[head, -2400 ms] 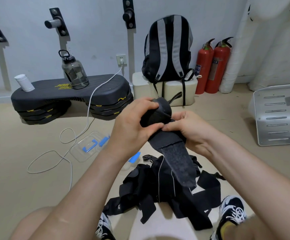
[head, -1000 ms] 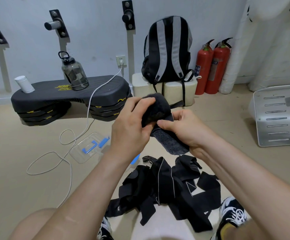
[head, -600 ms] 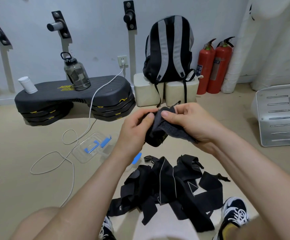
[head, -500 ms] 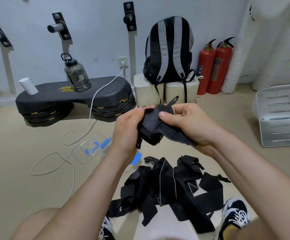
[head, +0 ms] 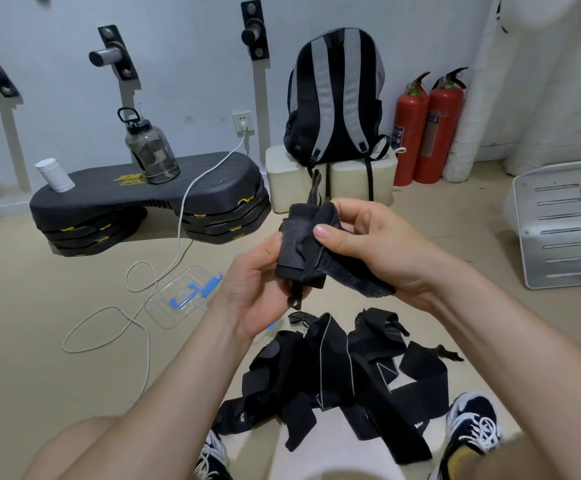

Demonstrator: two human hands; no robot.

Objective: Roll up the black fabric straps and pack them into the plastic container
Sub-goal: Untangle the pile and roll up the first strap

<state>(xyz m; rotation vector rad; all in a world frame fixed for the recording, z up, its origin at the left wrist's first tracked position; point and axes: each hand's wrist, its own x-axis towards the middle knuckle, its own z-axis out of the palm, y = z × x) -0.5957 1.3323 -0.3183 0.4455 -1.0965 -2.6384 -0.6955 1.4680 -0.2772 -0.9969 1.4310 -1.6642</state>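
A rolled black fabric strap is held in mid-air between both hands. My left hand cups the roll from below and the left. My right hand pinches its top with the thumb, and the strap's fuzzy grey tail lies across that palm. A pile of loose black straps lies on the floor below. The clear plastic container lid with blue clips lies flat on the floor to the left; the container body is mostly hidden behind my left wrist.
A white cable loops over the floor from a wall socket. A black step platform carries a water bottle. A backpack, two red fire extinguishers and a metal panel stand behind and right. My shoes flank the pile.
The long hanging tail has been wound up into the roll. The roll dropped lower and turned in my hands; my right thumb now presses its top.
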